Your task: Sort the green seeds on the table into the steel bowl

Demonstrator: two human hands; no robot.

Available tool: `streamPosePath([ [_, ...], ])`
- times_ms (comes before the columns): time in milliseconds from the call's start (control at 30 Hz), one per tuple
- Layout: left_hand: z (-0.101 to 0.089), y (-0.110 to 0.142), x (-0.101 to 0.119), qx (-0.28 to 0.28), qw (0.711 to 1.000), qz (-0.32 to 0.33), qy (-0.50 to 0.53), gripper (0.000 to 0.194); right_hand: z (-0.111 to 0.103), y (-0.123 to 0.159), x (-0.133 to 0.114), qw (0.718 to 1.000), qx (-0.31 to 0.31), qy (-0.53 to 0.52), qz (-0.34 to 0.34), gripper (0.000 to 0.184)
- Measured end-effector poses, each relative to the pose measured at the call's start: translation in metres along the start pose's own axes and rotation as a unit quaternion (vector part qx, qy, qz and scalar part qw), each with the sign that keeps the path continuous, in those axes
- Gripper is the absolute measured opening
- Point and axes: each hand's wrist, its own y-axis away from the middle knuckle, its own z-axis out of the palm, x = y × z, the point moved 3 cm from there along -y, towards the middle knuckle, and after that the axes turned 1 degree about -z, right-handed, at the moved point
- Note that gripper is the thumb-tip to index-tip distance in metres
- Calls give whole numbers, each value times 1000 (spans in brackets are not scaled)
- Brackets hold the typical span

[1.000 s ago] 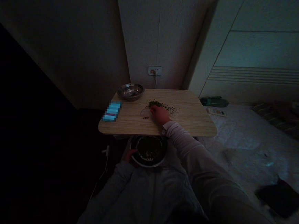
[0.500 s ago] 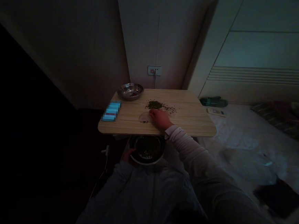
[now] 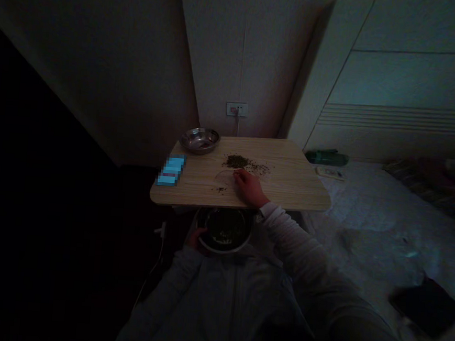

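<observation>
My left hand (image 3: 196,240) grips the left rim of a round bowl (image 3: 227,249), dark inside with a pale rim, just below the table's front edge. Green bits lie in that bowl, too dim to make out well. Over the table my right hand (image 3: 251,187) is closed, its fingers pinching what looks like a thin clear plastic piece (image 3: 224,177) with a rounded edge. Just beyond the fingers lies a pile of small green grains (image 3: 237,162), with looser ones scattered to its right. A few grains (image 3: 220,190) lie nearer the front edge.
The small wooden table (image 3: 297,181) carries a shiny metal bowl (image 3: 200,141) at its back left and a phone with a blurred blue screen (image 3: 171,170) at the left edge. To the right, a bed (image 3: 359,202) holds a green bottle (image 3: 326,157), a remote (image 3: 329,173) and a dark flat item (image 3: 427,307).
My right hand has shifted slightly right and toward me, and the clear piece has moved right with it. The left hand stays on the bowl.
</observation>
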Motion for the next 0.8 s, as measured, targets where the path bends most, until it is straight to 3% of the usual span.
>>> streamPosePath([
  [267,-4,-2,1,12,999,-25,37,24,12,11,2,997,17,-70,-13,22],
  [467,-4,-5,0,-41,997,-46,37,29,15,10,-2,997,9,-71,5,22],
  [667,-6,-3,2,27,999,-11,19,21,19,10,-7,998,10,-56,-7,23],
  [800,-4,-2,1,14,999,-15,30,20,20,10,-8,999,3,-53,-6,23],
])
